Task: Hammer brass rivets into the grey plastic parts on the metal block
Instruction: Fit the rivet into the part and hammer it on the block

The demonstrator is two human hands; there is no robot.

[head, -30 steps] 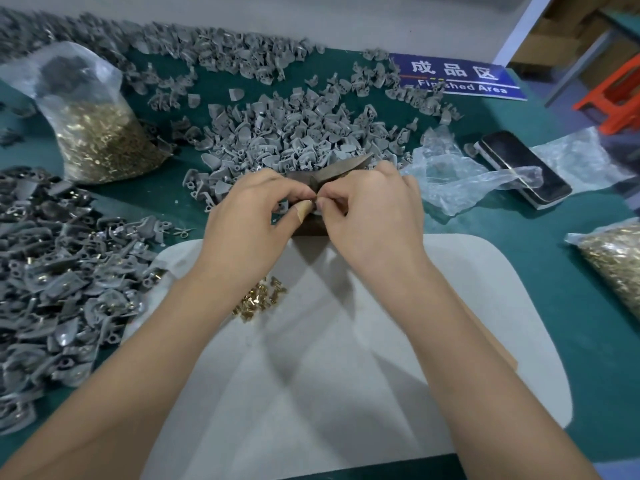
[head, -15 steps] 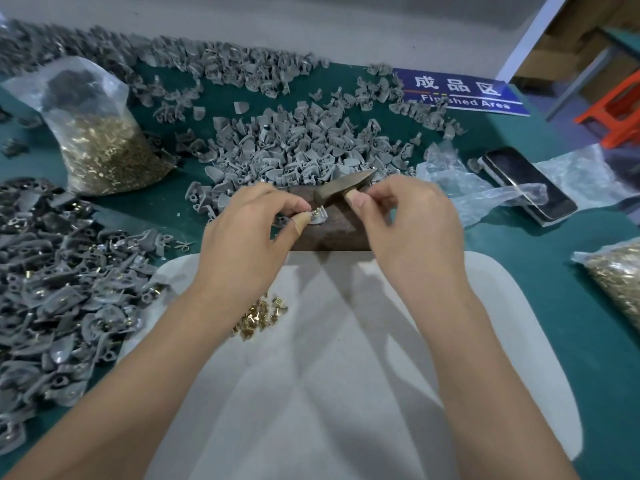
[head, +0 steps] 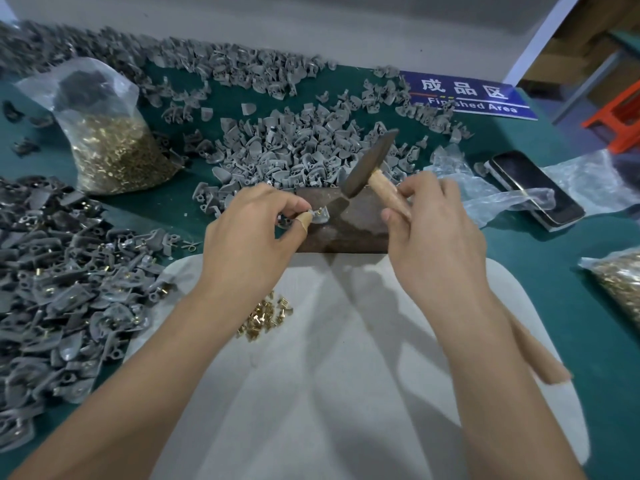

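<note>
A grey plastic part [head: 318,216] was pinched between the thumb and fingers of the left hand [head: 254,233] and was held down on the left end of the metal block [head: 349,223], which lay on the green table [head: 540,271] at the far edge of a white sheet [head: 346,375]. A brass rivet [head: 325,211] was seen standing in the part, just at the fingertips. The thumb tip of that hand was wrapped in a tan plaster.

The right hand [head: 433,230] was clenched round the wooden handle of a small hammer [head: 367,171]. The dark head was tilted, its narrow lower end pointing toward 7 o'clock at the rivet; whether it touched the rivet could not be told.

At 12 o'clock from the block a heap of grey parts [head: 294,147] was spread over the table, and a darker heap of parts [head: 59,271] was piled at 9 o'clock. A clear bag of brass rivets [head: 114,147] was set at 10 o'clock, and a second bag [head: 620,282] was partly seen at 3 o'clock at the frame edge. Loose rivets [head: 266,315] were scattered on the white sheet at 7 o'clock from the block, beside the left forearm. A phone [head: 535,187] was laid on crumpled clear plastic at 2 o'clock, and a blue sign [head: 467,95] marked "Finished Area" was lying at 1 o'clock.
</note>
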